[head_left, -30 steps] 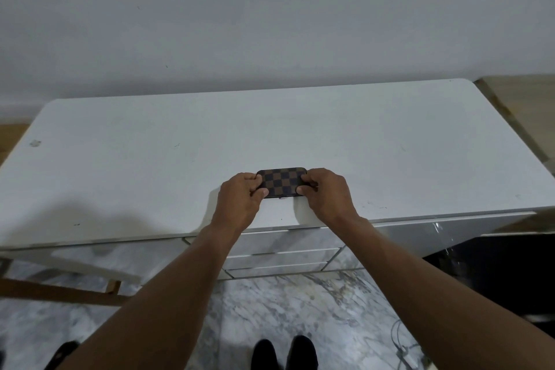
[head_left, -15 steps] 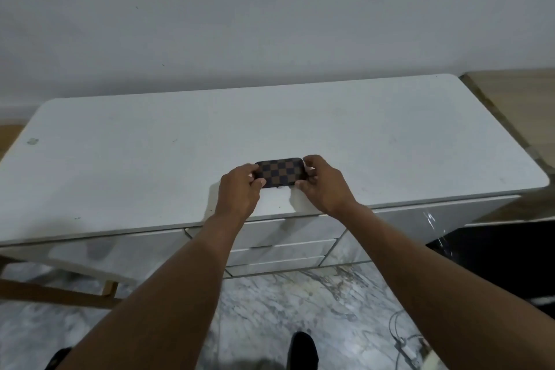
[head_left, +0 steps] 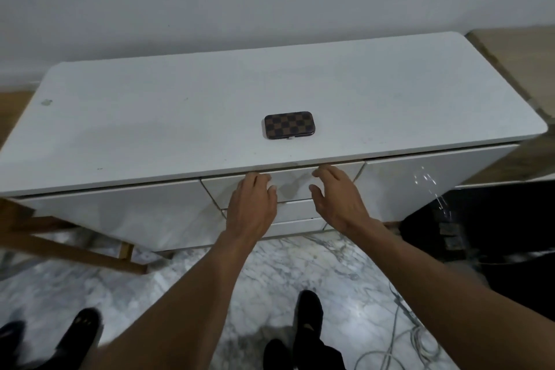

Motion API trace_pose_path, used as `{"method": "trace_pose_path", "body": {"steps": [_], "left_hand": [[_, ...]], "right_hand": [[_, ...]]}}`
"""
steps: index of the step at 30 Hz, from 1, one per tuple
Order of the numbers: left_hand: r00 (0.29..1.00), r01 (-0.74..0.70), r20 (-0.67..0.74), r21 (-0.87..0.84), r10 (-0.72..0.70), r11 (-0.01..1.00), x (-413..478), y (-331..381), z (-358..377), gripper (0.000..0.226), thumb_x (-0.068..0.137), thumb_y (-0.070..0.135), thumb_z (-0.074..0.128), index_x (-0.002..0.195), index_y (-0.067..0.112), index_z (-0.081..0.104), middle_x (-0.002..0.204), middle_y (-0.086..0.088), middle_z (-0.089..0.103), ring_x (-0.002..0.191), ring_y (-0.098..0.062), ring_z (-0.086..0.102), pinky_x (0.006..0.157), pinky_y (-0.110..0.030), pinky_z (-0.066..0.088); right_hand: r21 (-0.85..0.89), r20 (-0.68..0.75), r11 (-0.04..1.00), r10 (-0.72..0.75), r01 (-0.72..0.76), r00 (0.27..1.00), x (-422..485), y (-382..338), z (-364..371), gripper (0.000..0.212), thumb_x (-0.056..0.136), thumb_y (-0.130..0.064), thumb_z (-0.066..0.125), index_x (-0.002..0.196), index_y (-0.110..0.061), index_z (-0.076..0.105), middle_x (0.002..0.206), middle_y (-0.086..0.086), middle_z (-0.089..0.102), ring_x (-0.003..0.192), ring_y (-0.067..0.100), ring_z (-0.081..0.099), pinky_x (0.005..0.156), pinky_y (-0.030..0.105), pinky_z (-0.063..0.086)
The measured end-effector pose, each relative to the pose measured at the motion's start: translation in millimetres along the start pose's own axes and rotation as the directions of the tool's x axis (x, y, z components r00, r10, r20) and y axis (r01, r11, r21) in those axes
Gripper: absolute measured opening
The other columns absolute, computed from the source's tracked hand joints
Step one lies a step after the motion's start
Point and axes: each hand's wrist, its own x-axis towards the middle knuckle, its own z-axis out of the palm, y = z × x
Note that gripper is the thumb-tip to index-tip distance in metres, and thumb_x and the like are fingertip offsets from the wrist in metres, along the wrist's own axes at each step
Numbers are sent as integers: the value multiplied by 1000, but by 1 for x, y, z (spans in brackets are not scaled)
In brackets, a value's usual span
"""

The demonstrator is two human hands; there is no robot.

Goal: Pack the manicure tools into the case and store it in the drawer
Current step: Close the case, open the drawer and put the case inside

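Case (head_left: pixel 288 125) lies shut and flat on the table (head_left: pixel 150 117), near its front edge and apart from both hands. Left grip (head_left: pixel 252 204) and right grip (head_left: pixel 336 198) are loosely open and hold nothing, fingers at the top of the drawer (head_left: pixel 289 185) front; whether they touch it is unclear.

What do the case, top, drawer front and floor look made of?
Case: brown-and-dark checker print, slight sheen; looks like faux leather, unconfirmed.
Top: matte white, scuffed; likely painted or laminated board.
Drawer front: glossy white, shows reflections; lacquer or gloss laminate.
Floor: white with grey veins, shiny; marble or marble-look tile.
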Motion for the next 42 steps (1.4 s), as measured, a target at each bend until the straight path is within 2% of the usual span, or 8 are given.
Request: {"method": "trace_pose_path", "body": {"steps": [3, 10, 15, 19, 21, 27, 30, 42], "left_hand": [[996, -35, 80, 116, 26, 993, -5, -10, 5, 48, 95, 24, 54, 138, 2, 47, 141, -21, 46, 130, -38, 45, 109, -47, 36], [985, -49, 173, 303, -4, 952, -9, -25, 18, 76, 96, 43, 50, 152, 3, 19, 158, -20, 21, 147, -37, 19, 117, -54, 14], [980, -49, 197, 395, -33, 917, -6, -27, 18, 78, 98, 55, 33, 154, 7, 10, 161, -15, 13, 149, -32, 11, 118, -55, 1], [981, -37, 189, 388, -40, 921, -14, -24, 13, 81, 93, 61, 15, 155, 8, 12, 158, -16, 21, 146, -32, 16, 119, -52, 6], [980, -40, 197, 377, -38, 925, -25, -21, 10, 79, 95, 61, 17, 154, 9, 14, 157, -17, 22, 146, -33, 18, 119, -49, 9], [962, -3, 264, 254, -66, 967, -77, -13, 5, 75, 100, 56, 22, 155, 12, -3, 163, -9, -10, 150, -23, -13, 116, -35, -11], [955, 10, 289, 218, -74, 976, -103, -9, 5, 76, 99, 57, 20, 154, 12, -6, 163, -7, -15, 149, -20, -18, 117, -33, -10], [918, 50, 364, 288, -158, 956, -175, 5, -3, 73, 99, 58, 14, 155, 15, -8, 163, -5, -16, 149, -19, -17, 120, -41, -6]], "right_hand": [[-50, 62, 999, 19, -16, 998, 3, 2, 9, 55, 96, -29, 54, 145, -9, 38, 154, 9, 37, 143, 24, 32, 118, 36, 29], [-142, 162, 990, 36, -13, 986, 12, 7, 19, 71, 96, -35, 51, 153, -13, 15, 162, 3, 15, 151, 25, 9, 121, 48, 18], [-214, 118, 977, 23, 3, 993, 15, 8, 20, 64, 97, -40, 46, 151, -14, 24, 158, 4, 24, 147, 27, 18, 120, 49, 22], [-213, 108, 977, 31, -8, 994, 5, 3, 17, 60, 99, -44, 38, 149, -12, 30, 155, 8, 31, 147, 30, 20, 121, 46, 21], [-203, 116, 979, 54, -30, 992, -9, 2, 18, 60, 100, -47, 34, 149, -12, 30, 156, 9, 29, 148, 30, 18, 122, 43, 19], [-147, 229, 988, 88, -55, 969, -61, 7, 20, 65, 101, -50, 24, 154, -16, 9, 164, 5, 4, 152, 26, -2, 123, 45, 14], [-146, 274, 987, 99, -60, 957, -89, 8, 18, 66, 101, -51, 21, 155, -17, 1, 164, 3, -3, 151, 23, -7, 123, 44, 14], [-242, 318, 969, 124, -46, 940, -161, 2, 10, 64, 101, -50, 19, 155, -19, 3, 164, 1, 0, 152, 22, -4, 121, 47, 2]]}}
